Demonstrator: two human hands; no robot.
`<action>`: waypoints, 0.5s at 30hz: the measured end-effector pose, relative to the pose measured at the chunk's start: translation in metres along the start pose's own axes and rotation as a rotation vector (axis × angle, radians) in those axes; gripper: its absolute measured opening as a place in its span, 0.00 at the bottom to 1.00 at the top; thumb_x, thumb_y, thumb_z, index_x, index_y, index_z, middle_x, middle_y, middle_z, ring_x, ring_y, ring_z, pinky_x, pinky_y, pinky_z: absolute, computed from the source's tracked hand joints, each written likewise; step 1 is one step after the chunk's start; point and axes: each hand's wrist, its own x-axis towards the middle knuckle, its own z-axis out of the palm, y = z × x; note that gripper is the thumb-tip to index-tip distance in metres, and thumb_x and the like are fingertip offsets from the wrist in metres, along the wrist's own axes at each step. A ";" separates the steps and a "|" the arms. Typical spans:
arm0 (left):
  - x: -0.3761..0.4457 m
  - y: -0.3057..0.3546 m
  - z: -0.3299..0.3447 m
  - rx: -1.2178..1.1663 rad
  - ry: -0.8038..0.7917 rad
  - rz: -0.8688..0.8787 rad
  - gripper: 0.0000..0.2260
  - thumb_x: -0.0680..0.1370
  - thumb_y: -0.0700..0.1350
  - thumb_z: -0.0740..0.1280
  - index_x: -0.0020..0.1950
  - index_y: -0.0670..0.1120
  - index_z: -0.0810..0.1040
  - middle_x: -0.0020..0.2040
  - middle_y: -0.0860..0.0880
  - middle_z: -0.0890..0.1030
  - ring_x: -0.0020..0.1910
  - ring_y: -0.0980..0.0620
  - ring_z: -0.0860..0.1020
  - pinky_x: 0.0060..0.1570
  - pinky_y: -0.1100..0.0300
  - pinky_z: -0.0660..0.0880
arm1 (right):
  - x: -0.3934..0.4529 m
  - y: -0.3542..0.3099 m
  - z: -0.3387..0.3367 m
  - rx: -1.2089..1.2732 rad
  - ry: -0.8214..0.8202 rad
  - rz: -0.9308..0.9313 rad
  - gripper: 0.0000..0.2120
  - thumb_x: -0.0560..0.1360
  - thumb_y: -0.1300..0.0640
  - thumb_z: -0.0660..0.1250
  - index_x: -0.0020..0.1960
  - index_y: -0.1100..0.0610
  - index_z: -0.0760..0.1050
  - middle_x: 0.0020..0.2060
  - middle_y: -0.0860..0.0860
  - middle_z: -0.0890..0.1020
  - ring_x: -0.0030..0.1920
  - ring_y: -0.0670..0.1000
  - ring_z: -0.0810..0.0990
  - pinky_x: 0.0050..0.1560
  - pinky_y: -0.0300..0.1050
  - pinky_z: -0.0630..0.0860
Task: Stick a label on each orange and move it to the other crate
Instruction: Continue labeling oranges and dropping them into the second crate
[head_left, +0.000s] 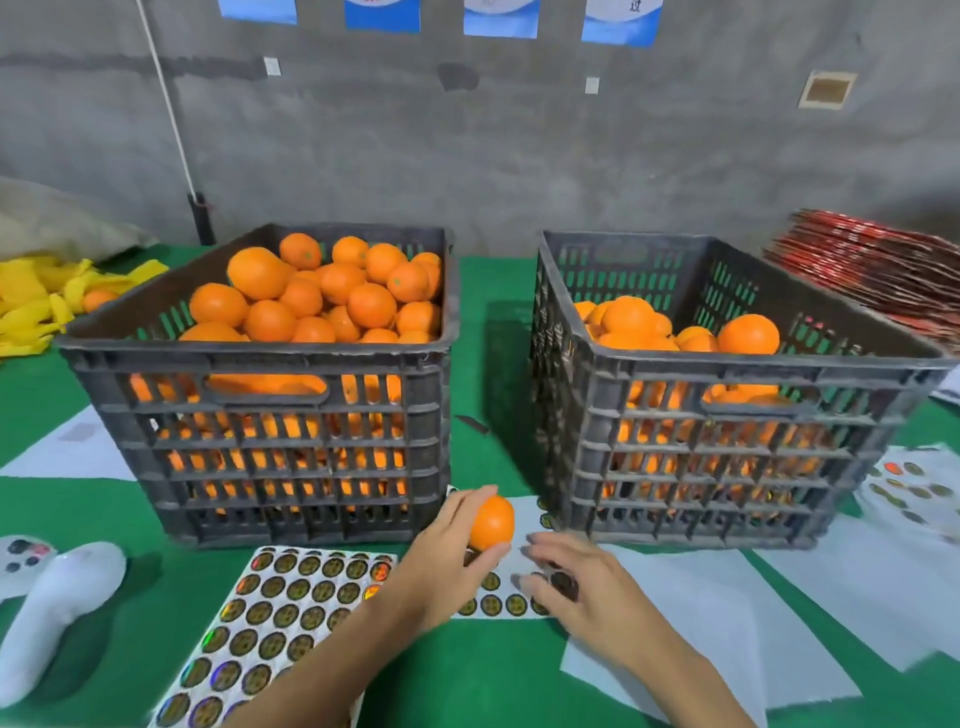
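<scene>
Two dark slatted crates stand side by side on the green table (498, 670). The left crate (270, 415) is heaped with oranges to its rim; the right crate (727, 441) is filled lower, its fruit sitting below the near wall. Judging by the fill, the left one is probably the supply and the right one the destination, though that cannot be settled from this view.

In front of the crates, near the person, lie the label sheets. A full sheet of round labels (280, 618) lies near left, and a mostly used strip (506, 603) lies just under the hands, with only its nearest row of stickers showing.

The left hand (447, 561) grips a single orange (492, 522) between thumb and fingers, holding it above the strip in the gap between the two crates. The right hand (576, 587) hovers just right of the fruit, fingers curled over the strip and blurred; it seems to be pinching a dark round label (565, 584) at the fingertips.

The orange lies up and to the left of the right hand, close beside it, so pressing the label on calls for a short reach leftward. The right crate stands just beyond and to the right of both hands.
</scene>
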 end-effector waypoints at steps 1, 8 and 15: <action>0.001 -0.002 0.002 -0.040 0.013 -0.032 0.27 0.82 0.61 0.65 0.78 0.65 0.57 0.73 0.63 0.62 0.66 0.55 0.74 0.64 0.58 0.72 | -0.004 0.005 0.003 -0.010 -0.038 0.014 0.35 0.74 0.24 0.58 0.70 0.45 0.76 0.69 0.33 0.69 0.68 0.35 0.67 0.70 0.30 0.62; -0.005 -0.003 0.015 -0.021 0.000 0.060 0.29 0.84 0.55 0.64 0.81 0.56 0.54 0.77 0.59 0.57 0.72 0.57 0.67 0.67 0.74 0.62 | -0.004 0.007 0.009 0.058 0.027 0.050 0.22 0.76 0.38 0.70 0.64 0.49 0.82 0.69 0.38 0.73 0.69 0.38 0.70 0.71 0.38 0.67; -0.008 -0.002 0.011 0.016 -0.036 0.063 0.35 0.82 0.61 0.64 0.82 0.57 0.48 0.79 0.61 0.51 0.74 0.56 0.65 0.71 0.59 0.65 | -0.005 0.004 0.012 0.188 0.078 0.121 0.11 0.77 0.47 0.73 0.57 0.49 0.86 0.63 0.36 0.75 0.65 0.38 0.72 0.67 0.40 0.71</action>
